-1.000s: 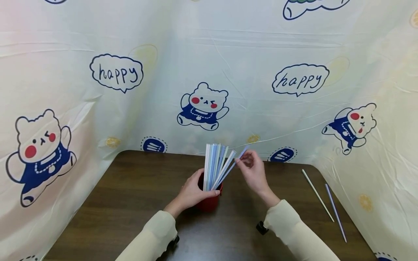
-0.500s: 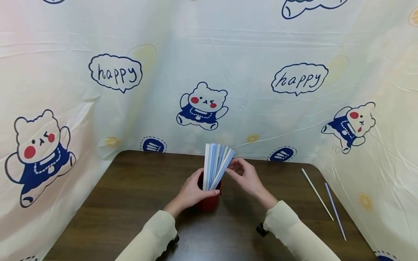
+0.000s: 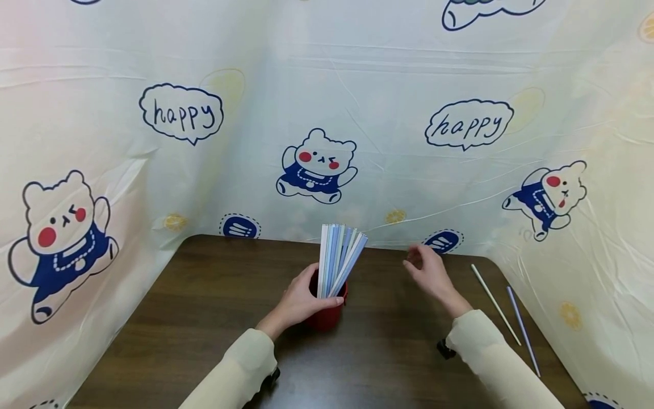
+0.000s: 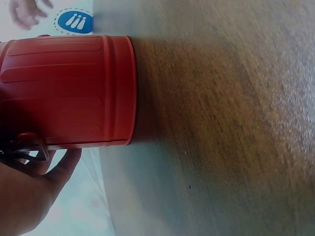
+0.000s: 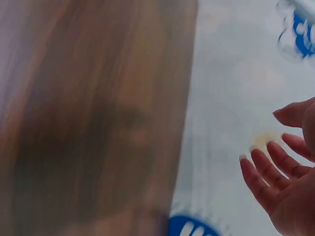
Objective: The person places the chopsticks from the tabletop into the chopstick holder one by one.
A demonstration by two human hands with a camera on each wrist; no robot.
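Observation:
A small red metal bucket (image 3: 325, 319) stands upright on the table, its ribbed wall filling the upper left of the left wrist view. My left hand (image 3: 298, 296) grips it near the rim, thumb across the near side and the other fingers partly hidden behind. A bunch of long, thin straw-like sticks (image 3: 334, 258) in white, pale green, blue and purple stands in the bucket, some leaning right. To the right, my right hand (image 3: 431, 271) is raised over the table with nothing in it. Its relaxed, spread fingers (image 5: 266, 172) show in the right wrist view.
A pale green stick (image 3: 495, 304) and a purple stick (image 3: 523, 330) lie on the right side of the dark wooden table (image 3: 194, 318). A printed curtain (image 3: 245, 142) hangs behind the table and along both sides.
My right hand brought a purple-blue stick in against the bunch, let go of it, and moved away to the right. The left hand has stayed on the bucket.

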